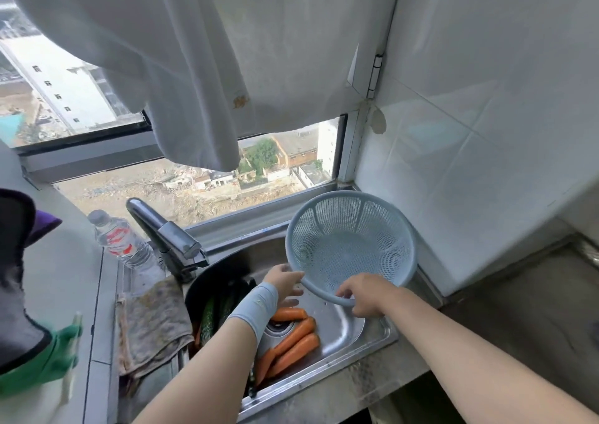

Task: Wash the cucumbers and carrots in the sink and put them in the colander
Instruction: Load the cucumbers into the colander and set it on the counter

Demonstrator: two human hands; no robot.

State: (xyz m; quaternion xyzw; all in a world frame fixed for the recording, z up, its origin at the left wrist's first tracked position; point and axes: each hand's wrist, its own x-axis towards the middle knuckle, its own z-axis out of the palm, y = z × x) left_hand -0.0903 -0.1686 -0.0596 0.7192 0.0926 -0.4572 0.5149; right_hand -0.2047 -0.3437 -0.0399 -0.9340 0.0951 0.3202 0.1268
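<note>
A person holds a pale blue plastic colander (350, 245) with both hands over the back right corner of a stainless steel kitchen sink (353, 329). It is tilted so that its open bowl faces the camera.

The left hand (285, 284), with a pale wristband (256, 310) around its wrist, grips the left edge of the rim with curled fingers. The right hand (366, 294) takes the near edge, its fingers (345, 292) hooked over the rim and its thumb tucked beneath, pinching the plastic. The fingertips of the 2 hands are near each other along the rim but apart.

Just below the left fingers, at least 4 orange carrots (293, 337) lie touching one another in the basin, around the drain. Dark green cucumbers (209, 318) lie behind the left wrist, against the basin's left wall. The forearm partly hides them, so their number cannot be told.

Beyond the left fingers, to their left, a chrome faucet (168, 238) stands at the sink's back edge, with a clear water bottle (121, 242) bearing a red label just past it. A patterned dishcloth (152, 323) drapes over the sink's left edge. High above the fingers a white cloth (194, 66) hangs across the window, and white wall tiles (486, 131) rise to the right of the right hand.
</note>
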